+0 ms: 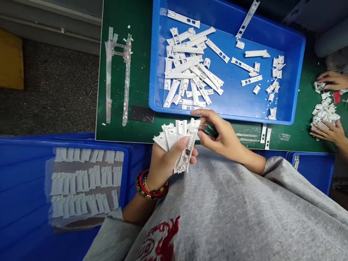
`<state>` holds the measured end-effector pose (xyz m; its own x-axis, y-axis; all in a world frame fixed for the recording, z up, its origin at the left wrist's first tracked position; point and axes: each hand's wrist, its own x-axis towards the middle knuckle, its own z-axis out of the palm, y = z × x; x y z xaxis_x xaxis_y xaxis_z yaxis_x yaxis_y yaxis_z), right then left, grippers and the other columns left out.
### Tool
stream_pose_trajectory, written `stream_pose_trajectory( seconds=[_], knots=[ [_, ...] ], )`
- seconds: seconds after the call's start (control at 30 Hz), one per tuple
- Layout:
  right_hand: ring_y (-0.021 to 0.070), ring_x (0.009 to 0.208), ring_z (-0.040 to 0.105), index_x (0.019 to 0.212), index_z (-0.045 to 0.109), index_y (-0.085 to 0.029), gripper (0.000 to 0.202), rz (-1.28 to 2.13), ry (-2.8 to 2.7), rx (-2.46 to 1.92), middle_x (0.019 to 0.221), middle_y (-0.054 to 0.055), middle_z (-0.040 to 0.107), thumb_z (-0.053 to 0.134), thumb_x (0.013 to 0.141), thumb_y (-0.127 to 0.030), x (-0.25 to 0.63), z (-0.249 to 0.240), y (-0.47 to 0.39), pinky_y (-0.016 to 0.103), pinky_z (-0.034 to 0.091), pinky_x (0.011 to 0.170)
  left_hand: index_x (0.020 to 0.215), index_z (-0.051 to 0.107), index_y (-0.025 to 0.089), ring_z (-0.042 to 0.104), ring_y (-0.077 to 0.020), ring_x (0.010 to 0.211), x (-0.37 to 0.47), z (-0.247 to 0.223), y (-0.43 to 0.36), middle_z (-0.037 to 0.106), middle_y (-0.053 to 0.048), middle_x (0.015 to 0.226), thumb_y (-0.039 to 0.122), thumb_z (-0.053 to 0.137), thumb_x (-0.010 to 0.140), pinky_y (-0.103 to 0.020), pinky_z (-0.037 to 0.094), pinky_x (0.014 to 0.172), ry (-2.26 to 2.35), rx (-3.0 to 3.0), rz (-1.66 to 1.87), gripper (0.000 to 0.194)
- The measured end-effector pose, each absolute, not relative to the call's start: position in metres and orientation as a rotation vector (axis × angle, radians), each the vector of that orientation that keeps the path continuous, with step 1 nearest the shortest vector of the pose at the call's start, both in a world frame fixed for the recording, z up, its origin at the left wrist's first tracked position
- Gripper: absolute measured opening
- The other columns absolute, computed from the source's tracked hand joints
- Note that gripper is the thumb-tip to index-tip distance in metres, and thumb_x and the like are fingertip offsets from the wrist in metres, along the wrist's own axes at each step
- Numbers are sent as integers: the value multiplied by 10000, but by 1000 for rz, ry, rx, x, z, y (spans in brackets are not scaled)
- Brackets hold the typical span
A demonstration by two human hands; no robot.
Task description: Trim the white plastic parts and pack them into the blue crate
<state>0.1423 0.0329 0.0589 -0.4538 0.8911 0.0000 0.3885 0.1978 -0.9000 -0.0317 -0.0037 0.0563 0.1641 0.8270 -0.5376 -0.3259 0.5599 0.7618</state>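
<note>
My left hand is closed around a fan of several long white plastic parts, its thumb pressed on the front ones. The nearest part faces up, showing a row of small teeth and openings. Close to its upper end, my right hand grips a small green-handled tool with a thin metal tip. The fingers partly cover this tool, so its exact kind is unclear. Just beyond both hands, a blue tray holds a heap of similar white parts.
Small white pieces lie at the tray's right. Lower left, a blue bin contains rows of white parts. Taped strips mark the green table. At far right, another person's hands touch a white pile.
</note>
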Motion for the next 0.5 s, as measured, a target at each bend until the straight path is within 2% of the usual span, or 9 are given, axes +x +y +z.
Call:
stream_pose_trajectory(
  seconds=[0.2, 0.5],
  knots=[
    [129, 813, 594, 1199, 594, -190, 302, 1053, -2036, -1242, 960, 28, 643, 532, 910, -250, 146, 63, 34, 247, 499, 702, 786, 683, 175, 595, -142, 375, -34, 64, -2, 693, -12, 578, 376, 706, 820, -239, 490, 354, 1358, 792, 857, 205],
    [142, 751, 607, 1227, 621, -171, 379, 946, -2238, -1411, 914, 40, 686, 517, 867, -227, 142, 51, 39, 263, 464, 699, 760, 678, 176, 616, -148, 399, -30, 72, 3, 716, 2, 612, 332, 660, 788, -239, 503, 396, 1526, 980, 729, 159]
  ],
)
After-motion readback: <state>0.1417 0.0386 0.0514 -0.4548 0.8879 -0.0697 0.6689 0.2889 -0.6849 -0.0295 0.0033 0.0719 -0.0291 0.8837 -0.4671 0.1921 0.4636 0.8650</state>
